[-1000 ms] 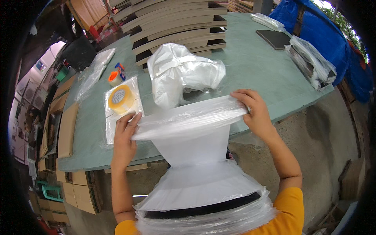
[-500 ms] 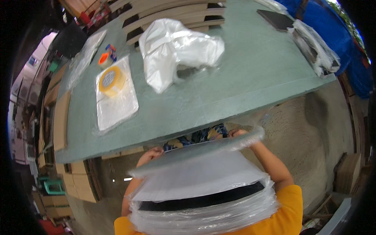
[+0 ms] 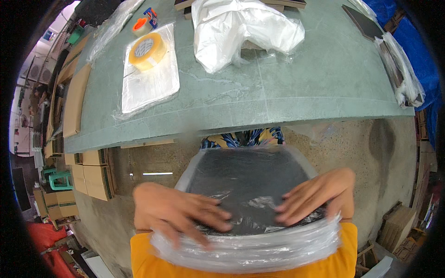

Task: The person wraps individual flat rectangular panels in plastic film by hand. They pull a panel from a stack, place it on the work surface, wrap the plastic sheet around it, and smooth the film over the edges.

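A stack of dark flat panels in clear plastic wrap (image 3: 250,173) lies against my body, below the table's near edge. My left hand (image 3: 181,211) rests on the left of its top, fingers spread and a little blurred. On the right of the same surface lies my right hand (image 3: 315,197), fingers stretched toward the middle. Neither hand grips anything that I can see. Crumpled layers of clear plastic film (image 3: 259,250) gather along the stack's edge nearest me.
The green table (image 3: 222,104) spans the far side. On it are a white plastic bag (image 3: 245,32), a yellow tape roll (image 3: 147,50) on flat plastic sleeves (image 3: 150,90), a tape dispenser (image 3: 144,24) and wrapped dark panels (image 3: 401,69). Cardboard boxes (image 3: 95,178) stand at the left.
The raised, wrapped sheet that both hands held at its far edge now lies flat on the stack. Both hands have come back toward me and lie on top. The view has tilted downward.
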### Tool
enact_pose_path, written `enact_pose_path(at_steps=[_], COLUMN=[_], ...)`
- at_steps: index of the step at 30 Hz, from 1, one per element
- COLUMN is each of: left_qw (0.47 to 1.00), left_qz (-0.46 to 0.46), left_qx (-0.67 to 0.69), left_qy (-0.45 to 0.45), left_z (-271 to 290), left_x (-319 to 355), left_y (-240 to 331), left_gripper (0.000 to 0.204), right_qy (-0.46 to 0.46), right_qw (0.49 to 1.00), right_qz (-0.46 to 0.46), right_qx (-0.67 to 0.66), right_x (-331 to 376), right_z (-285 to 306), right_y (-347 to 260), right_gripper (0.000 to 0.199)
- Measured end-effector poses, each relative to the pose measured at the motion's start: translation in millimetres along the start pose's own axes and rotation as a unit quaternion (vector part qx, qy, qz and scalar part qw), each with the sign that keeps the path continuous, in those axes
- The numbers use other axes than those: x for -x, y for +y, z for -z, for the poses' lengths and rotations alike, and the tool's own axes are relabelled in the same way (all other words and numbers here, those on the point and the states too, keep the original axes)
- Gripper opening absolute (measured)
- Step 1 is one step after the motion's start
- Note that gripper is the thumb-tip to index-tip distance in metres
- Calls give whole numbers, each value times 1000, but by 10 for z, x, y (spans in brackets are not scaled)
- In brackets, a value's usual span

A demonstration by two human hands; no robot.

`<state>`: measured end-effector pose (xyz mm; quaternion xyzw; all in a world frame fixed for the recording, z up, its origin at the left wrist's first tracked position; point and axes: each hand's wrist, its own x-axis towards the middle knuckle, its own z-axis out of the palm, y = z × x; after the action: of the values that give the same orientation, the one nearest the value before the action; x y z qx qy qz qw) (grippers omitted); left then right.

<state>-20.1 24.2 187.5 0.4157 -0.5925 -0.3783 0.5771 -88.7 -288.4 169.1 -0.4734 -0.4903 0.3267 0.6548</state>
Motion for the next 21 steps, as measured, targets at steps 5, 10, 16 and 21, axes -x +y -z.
enact_pose_path(at_steps=[5,10,16,21], left_qw=[938,793,674,683], left_qz=[335,488,580,425], left_qx=[62,-79,-182,-250], left_qy=[62,356,420,538], left_z=[15,-56,-660,-454], left_x=[344,1285,1410,1052], left_y=[-1411,-1915,-1534,-1555], left_gripper=[37,34,38,43], right_qy=[166,438,595,667], right_qw=[927,773,671,668], right_qz=[-319,-454,-325,-214], right_qx=[102,63,299,250], right_x=[207,1163,1523,557], right_z=[3,-87,-960,-477], right_y=[1360,1841,2011,1301], right_gripper=[48,44,49,45])
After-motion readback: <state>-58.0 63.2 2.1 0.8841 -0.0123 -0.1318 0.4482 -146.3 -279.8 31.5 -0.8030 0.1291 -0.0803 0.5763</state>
